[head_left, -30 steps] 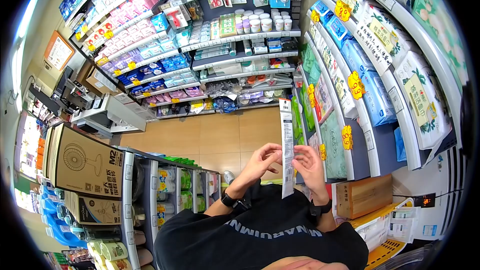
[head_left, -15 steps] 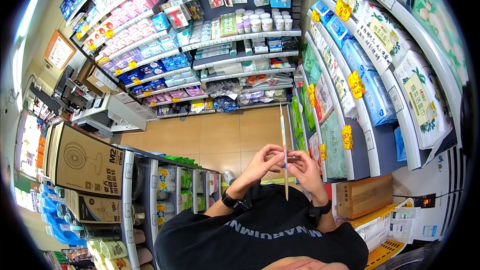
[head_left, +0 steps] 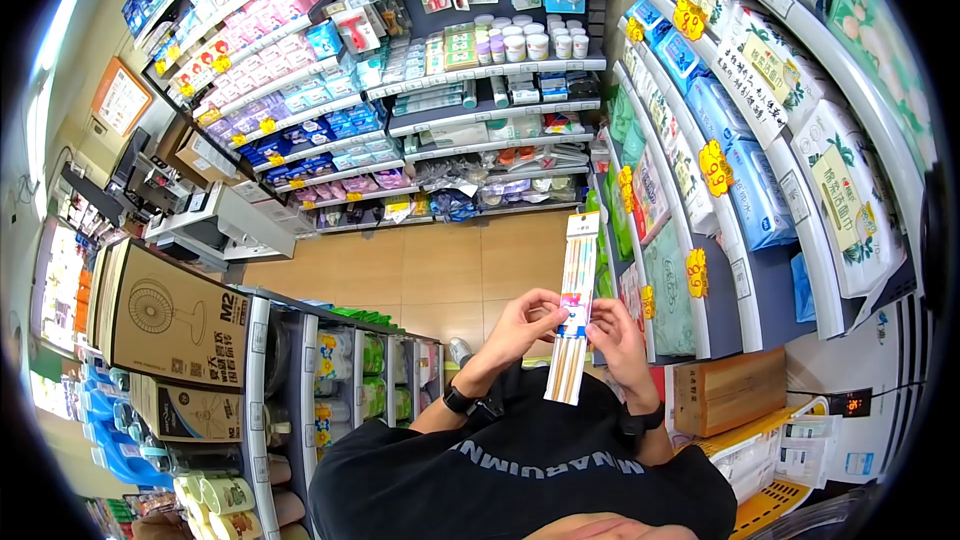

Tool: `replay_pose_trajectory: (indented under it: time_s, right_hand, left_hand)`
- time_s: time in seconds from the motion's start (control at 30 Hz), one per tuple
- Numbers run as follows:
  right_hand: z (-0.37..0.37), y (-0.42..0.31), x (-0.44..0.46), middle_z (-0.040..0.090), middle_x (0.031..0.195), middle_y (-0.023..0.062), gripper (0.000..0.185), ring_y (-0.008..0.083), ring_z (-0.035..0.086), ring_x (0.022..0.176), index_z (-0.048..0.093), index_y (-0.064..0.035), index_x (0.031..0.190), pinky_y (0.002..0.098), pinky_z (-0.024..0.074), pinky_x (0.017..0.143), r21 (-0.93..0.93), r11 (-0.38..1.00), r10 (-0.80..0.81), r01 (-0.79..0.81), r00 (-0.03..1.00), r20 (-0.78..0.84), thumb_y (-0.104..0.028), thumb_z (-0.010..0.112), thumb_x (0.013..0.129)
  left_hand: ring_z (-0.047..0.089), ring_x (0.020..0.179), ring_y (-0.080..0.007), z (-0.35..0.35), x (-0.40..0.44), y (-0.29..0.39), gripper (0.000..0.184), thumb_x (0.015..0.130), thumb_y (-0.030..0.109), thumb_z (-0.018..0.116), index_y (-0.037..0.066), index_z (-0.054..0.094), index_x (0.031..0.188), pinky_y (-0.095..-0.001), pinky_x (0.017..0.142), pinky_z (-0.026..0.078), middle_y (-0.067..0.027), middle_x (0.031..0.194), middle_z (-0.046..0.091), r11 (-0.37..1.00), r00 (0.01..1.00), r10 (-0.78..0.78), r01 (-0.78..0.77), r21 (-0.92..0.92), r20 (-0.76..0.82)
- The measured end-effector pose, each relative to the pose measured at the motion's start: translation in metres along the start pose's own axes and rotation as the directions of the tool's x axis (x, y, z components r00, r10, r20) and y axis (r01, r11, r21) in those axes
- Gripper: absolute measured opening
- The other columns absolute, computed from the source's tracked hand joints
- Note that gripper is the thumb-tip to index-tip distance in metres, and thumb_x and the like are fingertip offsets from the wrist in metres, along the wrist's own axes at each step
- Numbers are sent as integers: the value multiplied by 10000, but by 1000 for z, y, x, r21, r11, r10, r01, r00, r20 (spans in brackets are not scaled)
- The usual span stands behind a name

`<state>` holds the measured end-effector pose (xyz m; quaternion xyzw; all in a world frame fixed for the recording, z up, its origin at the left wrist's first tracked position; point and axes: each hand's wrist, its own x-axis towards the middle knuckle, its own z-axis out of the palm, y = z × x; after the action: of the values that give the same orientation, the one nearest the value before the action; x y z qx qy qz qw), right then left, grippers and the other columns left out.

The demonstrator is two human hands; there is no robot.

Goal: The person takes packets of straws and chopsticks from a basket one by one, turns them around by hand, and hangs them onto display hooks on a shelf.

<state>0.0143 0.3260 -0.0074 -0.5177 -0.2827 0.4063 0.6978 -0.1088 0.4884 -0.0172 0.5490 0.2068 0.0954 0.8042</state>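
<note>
A long, narrow pack of chopsticks (head_left: 574, 360) is held upright in front of my chest, its broad face toward me. Light wooden ends show in its lower half, pale coloured ones in the upper half, and a red and blue label crosses the middle. My left hand (head_left: 522, 332) pinches the left edge near that label, thumb on the front. On the opposite edge, my right hand (head_left: 618, 336) grips at about the same height. Fingers behind the pack are partly hidden.
Stocked shelves (head_left: 490, 70) stand ahead beyond the tiled floor (head_left: 440, 265). Close on my right rises a shelf with tissue packs (head_left: 760, 195). Fan boxes (head_left: 170, 325) top a low shelf on my left. A yellow basket (head_left: 785, 500) and a brown carton (head_left: 730, 390) sit at lower right.
The pack of chopsticks has turned from edge-on to showing its broad, labelled face. Both hands keep hold of it at nearly the same spot.
</note>
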Motion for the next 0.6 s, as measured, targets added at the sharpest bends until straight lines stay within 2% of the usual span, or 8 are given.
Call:
replay_pose_trajectory:
  time_s: [0.23, 0.47, 0.57, 0.6]
  right_hand:
    - [-1, 7, 2, 609, 1156, 113, 350, 152, 602, 1079, 467, 7, 1259, 278, 484, 938, -38, 999, -21, 19, 998, -66, -8, 604, 937]
    - [0, 7, 3, 621, 1171, 123, 354, 154, 610, 1090, 479, 16, 1261, 271, 487, 941, 0, 1000, 5, -5, 998, -69, -6, 616, 935]
    - [3, 4, 3, 618, 1178, 122, 365, 152, 609, 1084, 477, 19, 1267, 269, 483, 942, 25, 1000, 12, -11, 998, -54, -17, 623, 935]
    - [2, 6, 3, 618, 1178, 122, 365, 152, 609, 1084, 477, 19, 1267, 269, 483, 942, 26, 1000, 15, -14, 998, -54, -17, 623, 935]
  left_hand:
    - [631, 799, -86, -5, -3, 0, 220, 958, 198, 672, 44, 616, 1104, -246, 706, 520, -24, 903, 666, 998, 1000, 14, -14, -56, 10]
    - [638, 814, -82, 2, -9, 3, 204, 961, 191, 667, 40, 625, 1092, -246, 690, 530, -10, 943, 662, 999, 999, -36, 35, -21, -11]
    - [643, 837, -80, -1, -7, -1, 203, 955, 183, 674, 34, 628, 1085, -243, 679, 536, -8, 972, 660, 1000, 1000, -1, 1, -12, -13]
    - [643, 835, -80, -1, -6, -2, 201, 951, 177, 678, 32, 630, 1081, -242, 679, 537, -10, 976, 660, 998, 998, 54, -54, -8, -30]
